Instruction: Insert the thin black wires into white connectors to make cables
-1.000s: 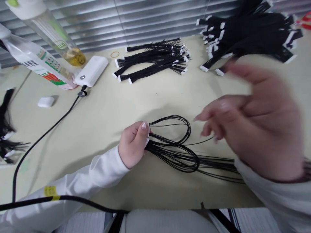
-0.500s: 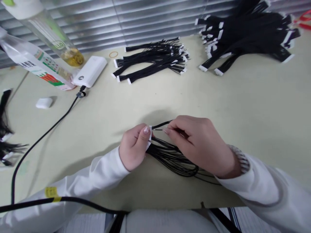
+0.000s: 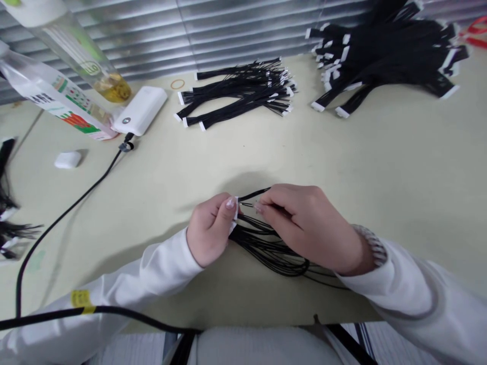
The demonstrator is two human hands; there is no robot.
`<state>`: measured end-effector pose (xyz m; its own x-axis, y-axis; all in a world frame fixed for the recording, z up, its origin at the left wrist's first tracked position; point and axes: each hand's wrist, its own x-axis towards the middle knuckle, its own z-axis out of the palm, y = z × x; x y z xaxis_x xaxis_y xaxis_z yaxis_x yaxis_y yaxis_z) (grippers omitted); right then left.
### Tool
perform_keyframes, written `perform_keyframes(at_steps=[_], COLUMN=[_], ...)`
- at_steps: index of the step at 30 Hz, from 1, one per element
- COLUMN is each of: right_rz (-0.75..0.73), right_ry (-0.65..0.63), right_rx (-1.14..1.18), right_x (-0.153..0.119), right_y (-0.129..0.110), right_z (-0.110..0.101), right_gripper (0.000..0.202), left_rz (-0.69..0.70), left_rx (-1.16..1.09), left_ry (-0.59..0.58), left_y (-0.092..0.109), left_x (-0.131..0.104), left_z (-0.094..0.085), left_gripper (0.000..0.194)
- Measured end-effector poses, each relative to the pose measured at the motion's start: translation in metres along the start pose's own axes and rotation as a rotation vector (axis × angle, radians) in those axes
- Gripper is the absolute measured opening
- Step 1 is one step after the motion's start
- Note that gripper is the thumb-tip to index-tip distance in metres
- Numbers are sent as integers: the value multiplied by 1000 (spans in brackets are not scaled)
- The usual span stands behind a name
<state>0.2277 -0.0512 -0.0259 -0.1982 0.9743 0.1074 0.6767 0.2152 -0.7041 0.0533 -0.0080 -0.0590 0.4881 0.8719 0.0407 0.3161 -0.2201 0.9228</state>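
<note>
My left hand (image 3: 212,230) is closed on a white connector (image 3: 236,207), thumb on top, at the middle of the table. From the connector a looped bundle of thin black wires (image 3: 281,258) runs right and passes beneath my right hand (image 3: 310,225). The fingertips of that hand pinch a thin black wire (image 3: 248,205) just right of the connector. Its tip lies at or very near the connector; whether it sits inside is too small to tell.
Black cables with white ends (image 3: 236,96) lie at the back middle, a larger pile (image 3: 388,61) at back right near red handles (image 3: 475,38). Bottles (image 3: 64,96), a white power bank (image 3: 140,111) and a small white case (image 3: 67,159) stand left. A black cord (image 3: 64,218) crosses the left side.
My right hand has shifted slightly left, its fingertips a little nearer the connector. My left hand has stayed in place with its grip unchanged.
</note>
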Motion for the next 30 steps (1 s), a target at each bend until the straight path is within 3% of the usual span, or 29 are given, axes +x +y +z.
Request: perform_keyframes(at_steps=[10, 15, 18, 21, 24, 26, 30], right_rz=[58, -3, -53, -124, -220, -234, -106], right_ry=[-46, -16, 12, 118, 223, 166, -176], right_rx=[-53, -63, -133, -306, -415, -450, -473], right_x=[0, 1, 0, -4, -11, -15, -14], right_y=[-3, 0, 7, 7, 0, -4, -1], right_z=[3, 5, 2, -5, -13, -17, -18], right_gripper=[22, 20, 9, 28, 20, 27, 34], left_rz=[73, 90, 28, -81, -159, -200, -239], left_rx=[68, 109, 81, 24, -85, -171, -265], left_ry=[-63, -50, -1, 83, 171, 237, 272], left_y=[-1, 1, 2, 2, -1, -4, -7], left_x=[-1, 0, 0, 1, 2, 2, 2], left_z=[0, -1, 1, 3, 4, 5, 6], left_gripper=[41, 41, 42, 43, 44, 44, 43])
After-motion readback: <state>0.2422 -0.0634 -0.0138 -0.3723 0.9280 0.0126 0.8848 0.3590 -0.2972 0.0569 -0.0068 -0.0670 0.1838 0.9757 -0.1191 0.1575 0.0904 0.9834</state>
